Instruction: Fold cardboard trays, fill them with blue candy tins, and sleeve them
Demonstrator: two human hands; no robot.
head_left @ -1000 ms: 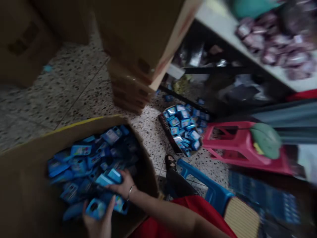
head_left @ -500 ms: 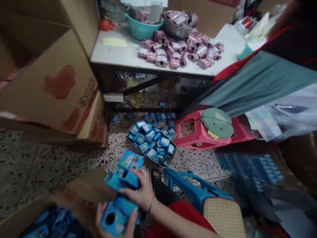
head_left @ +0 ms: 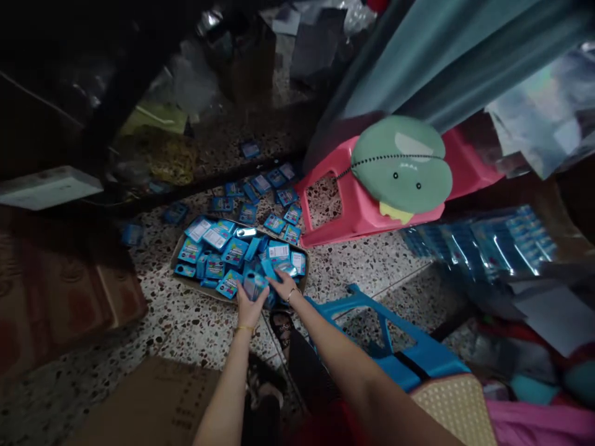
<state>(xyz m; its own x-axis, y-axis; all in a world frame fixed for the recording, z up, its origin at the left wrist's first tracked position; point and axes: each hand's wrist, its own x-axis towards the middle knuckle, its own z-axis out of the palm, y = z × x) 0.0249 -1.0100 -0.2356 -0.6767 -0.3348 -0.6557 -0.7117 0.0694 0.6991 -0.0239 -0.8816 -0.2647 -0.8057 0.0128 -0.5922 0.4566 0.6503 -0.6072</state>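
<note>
A shallow cardboard tray [head_left: 179,282] on the speckled floor is heaped with small blue boxes [head_left: 215,266]. Both of my hands reach down to its near right side. My left hand [head_left: 250,306] has its thumb and fingers around a small blue box with a dark round hole [head_left: 254,285]. Just to its right, my right hand [head_left: 285,287] grips another small blue box [head_left: 268,268], which partly hides behind the fingers. Several more blue boxes [head_left: 248,213] lie scattered on the floor beyond the tray.
A pink stool [head_left: 325,232] with a green cushion [head_left: 404,167] stands right of the tray. Nearer is a blue stool [head_left: 395,347] with a woven seat. Cardboard boxes [head_left: 60,279] stand at left, another cardboard piece [head_left: 153,402] nearby. Wrapped blue packs [head_left: 483,241] lie at right.
My hands have moved from the lower left, where they held blue boxes near the open carton, forward to the tray. The view has tipped down, so the tabletop is out of sight.
</note>
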